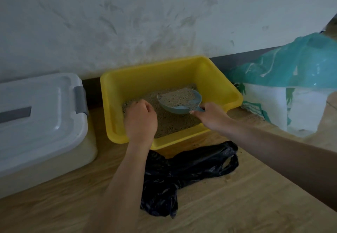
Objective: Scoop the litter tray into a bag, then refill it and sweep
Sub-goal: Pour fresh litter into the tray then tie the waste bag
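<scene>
We find a wooden floor (pixel 237 205) carrying all items. A lidded storage box (pixel 40 119) stands to the left of the left fingers. A teal-and-white litter sack (pixel 295 86) stands to the right of the right fingers.

The yellow litter tray (pixel 164 64) sits against the wall, and both sets of fingers are inside its rim. A black bag (pixel 182 174) lies collapsed on the floor, nearer the person than either set of fingers, just beside the tray's near wall. Its mouth is not held open.

The blue scoop (pixel 179 101) reaches out to the left of the right fingers, heaped with litter (pixel 175 121) and held just above the bed. The right hand (pixel 214 115) has its fingers wrapped round the scoop handle. The left hand (pixel 141 123) has its fingers curled, knuckles up, over the litter near the tray's left wall. We cannot tell whether they hold anything.

We judge the step in hand to be carrying this load to the bag. To do it well:
- Keep the scoop level, since it is full to the brim.
- Have the left fingers open the bag mouth before the scoop crosses the near wall.
- Tip the scoop low inside the mouth, so grains do not scatter.
</scene>
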Demonstrator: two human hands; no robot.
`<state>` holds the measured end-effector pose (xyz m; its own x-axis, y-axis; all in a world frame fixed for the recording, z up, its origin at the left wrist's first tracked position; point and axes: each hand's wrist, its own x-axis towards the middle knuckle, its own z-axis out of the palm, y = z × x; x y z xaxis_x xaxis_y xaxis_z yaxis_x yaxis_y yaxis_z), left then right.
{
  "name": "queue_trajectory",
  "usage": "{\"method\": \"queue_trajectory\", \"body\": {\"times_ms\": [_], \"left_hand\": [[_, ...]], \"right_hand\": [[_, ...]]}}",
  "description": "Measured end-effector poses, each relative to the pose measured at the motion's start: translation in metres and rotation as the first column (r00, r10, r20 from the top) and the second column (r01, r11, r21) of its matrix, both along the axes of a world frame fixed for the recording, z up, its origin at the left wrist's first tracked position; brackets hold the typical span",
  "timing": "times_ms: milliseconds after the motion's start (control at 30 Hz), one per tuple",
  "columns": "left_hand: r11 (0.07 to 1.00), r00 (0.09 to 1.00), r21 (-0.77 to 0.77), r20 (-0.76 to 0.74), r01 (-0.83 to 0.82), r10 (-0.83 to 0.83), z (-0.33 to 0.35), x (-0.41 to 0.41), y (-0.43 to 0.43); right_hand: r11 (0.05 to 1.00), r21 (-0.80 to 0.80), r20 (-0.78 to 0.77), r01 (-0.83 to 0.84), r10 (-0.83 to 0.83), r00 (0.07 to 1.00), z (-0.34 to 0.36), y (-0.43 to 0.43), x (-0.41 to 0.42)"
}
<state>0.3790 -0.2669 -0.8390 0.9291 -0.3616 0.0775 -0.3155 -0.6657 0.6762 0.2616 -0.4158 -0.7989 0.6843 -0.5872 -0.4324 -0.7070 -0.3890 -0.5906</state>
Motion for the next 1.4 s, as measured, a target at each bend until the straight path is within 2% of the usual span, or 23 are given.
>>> {"method": "queue_trajectory", "body": {"times_ms": [200, 467, 833, 933, 1233, 1400], "left_hand": [[1.0, 1.0, -0.004, 0.013, -0.011, 0.011, -0.001, 0.0, -0.001], [0.997, 0.995, -0.078, -0.1, -0.027, 0.019, 0.009, -0.003, 0.002], [0.988, 0.991, -0.15, -0.133, -0.032, 0.012, 0.012, -0.007, 0.005], [0.982, 0.987, -0.184, -0.16, -0.037, 0.007, 0.012, -0.006, 0.005], [0.979, 0.986, -0.201, -0.17, -0.04, 0.005, 0.017, -0.01, 0.004], [0.969, 0.986, -0.246, -0.166, -0.035, -0.006, 0.019, -0.015, 0.0]], "right_hand": [[1.0, -0.002, -0.007, -0.028, 0.028, 1.0, -0.008, 0.008, -0.005], [0.998, 0.035, -0.016, -0.06, 0.06, 0.998, -0.003, 0.017, -0.014], [0.986, 0.085, -0.072, -0.146, 0.152, 0.986, 0.012, 0.027, -0.022], [0.986, 0.106, -0.078, -0.126, 0.135, 0.988, 0.016, 0.028, -0.025], [0.94, 0.341, -0.05, 0.021, -0.005, 0.999, 0.037, 0.016, -0.03], [0.961, 0.275, -0.045, 0.019, -0.007, 0.999, 0.043, 0.011, -0.033]]}}
